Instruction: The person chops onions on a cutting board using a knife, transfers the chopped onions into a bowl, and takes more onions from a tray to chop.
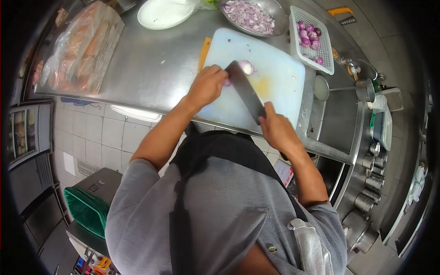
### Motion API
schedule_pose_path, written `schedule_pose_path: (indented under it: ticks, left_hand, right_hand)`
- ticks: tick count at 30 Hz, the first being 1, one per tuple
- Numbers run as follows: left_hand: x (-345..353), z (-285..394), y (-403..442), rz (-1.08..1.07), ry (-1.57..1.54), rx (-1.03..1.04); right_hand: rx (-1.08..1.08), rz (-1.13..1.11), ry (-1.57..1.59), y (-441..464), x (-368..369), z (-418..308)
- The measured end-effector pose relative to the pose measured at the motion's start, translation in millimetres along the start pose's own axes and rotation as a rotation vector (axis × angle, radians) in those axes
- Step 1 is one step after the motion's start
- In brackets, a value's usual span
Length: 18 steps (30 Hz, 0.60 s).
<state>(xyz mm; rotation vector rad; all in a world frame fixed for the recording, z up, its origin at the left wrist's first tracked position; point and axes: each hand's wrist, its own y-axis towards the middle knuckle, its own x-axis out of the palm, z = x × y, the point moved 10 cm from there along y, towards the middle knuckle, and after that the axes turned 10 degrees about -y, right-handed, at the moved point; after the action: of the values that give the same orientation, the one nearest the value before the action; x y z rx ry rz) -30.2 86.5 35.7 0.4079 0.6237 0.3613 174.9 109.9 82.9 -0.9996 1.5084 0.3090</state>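
Note:
A cleaver (247, 94) lies across the white cutting board (279, 73), its blade pointing up and left. My right hand (277, 128) is closed around its handle at the lower right. At the blade's far end, my left hand (207, 87) has its fingers curled over a red onion piece (227, 82), mostly hidden by fingers and blade. Just beyond the blade sits a peeled onion piece (247, 67), pale on its near face. A few small purple scraps dot the board's upper part, and a yellow stain marks its middle.
Behind the board stands a metal bowl (251, 17) of chopped onion. A white perforated basket (326, 52) with several whole red onions is at the right, near a sink (337, 114). At left are a plastic-wrapped package (82, 50) and a white plate (165, 13).

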Motion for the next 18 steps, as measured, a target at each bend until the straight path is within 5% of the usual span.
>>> schedule_pose_path:
  ticks: [18]
  left_hand:
    - [-3.2, -0.4, -7.6, 0.036, -0.02, 0.07]
  right_hand:
    - [0.024, -0.006, -0.013, -7.9, -10.7, -7.7]
